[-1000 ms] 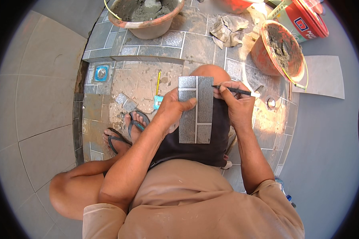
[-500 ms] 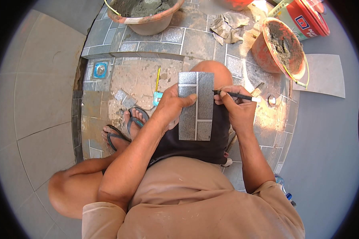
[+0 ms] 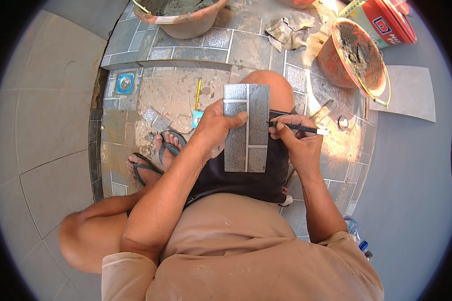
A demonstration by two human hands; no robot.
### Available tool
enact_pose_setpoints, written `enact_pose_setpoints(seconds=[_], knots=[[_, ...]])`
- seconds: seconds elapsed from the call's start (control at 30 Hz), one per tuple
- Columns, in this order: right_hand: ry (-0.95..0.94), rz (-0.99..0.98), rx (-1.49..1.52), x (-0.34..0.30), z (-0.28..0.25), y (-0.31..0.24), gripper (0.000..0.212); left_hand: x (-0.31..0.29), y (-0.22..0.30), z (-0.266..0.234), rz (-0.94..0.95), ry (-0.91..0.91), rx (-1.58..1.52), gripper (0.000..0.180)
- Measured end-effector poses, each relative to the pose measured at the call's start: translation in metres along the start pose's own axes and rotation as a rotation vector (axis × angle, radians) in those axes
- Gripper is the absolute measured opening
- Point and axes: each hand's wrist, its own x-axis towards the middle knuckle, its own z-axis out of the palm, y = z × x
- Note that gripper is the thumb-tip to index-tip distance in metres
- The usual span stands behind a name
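Two hands on grey tile (image 3: 246, 128) — red labelled bucket (image 3: 386, 22) beyond.

Floor: grey mosaic tiling (image 3: 246, 47) with pale grout lines; bare cement patch (image 3: 173, 95) at centre; large pale tiles (image 3: 45, 125) to the left.
On it: blue square drain cover (image 3: 124, 83); yellow pencil (image 3: 198, 93); two loose tile offcuts (image 3: 156, 119); crumpled grey rag (image 3: 289, 29); pinkish mortar tub (image 3: 183, 15), upper left; orange mortar bucket (image 3: 354, 55); red pail (image 3: 386, 22); loose light tile (image 3: 409, 93); plastic bottle (image 3: 355, 233); two feet in flip-flops (image 3: 155, 155).
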Motion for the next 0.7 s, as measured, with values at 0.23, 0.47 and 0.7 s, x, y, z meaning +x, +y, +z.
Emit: enact_pose_setpoints(seconds=[0.23,0.47,0.7], knots=[[-0.009,0.035,-0.031,-0.018,-0.002,0.0,0.008,0.0,-0.001,-0.001,0.021,-0.008,-0.013,0.033],[-0.028,0.063,-0.009,-0.034,-0.005,0.001,0.008,-0.001,-0.001,-0.001,0.021,-0.018,-0.007,0.034],[-0.05,0.082,0.008,-0.047,-0.008,0.005,0.006,-0.003,0.0,0.0,0.026,-0.01,-0.01,0.034]])
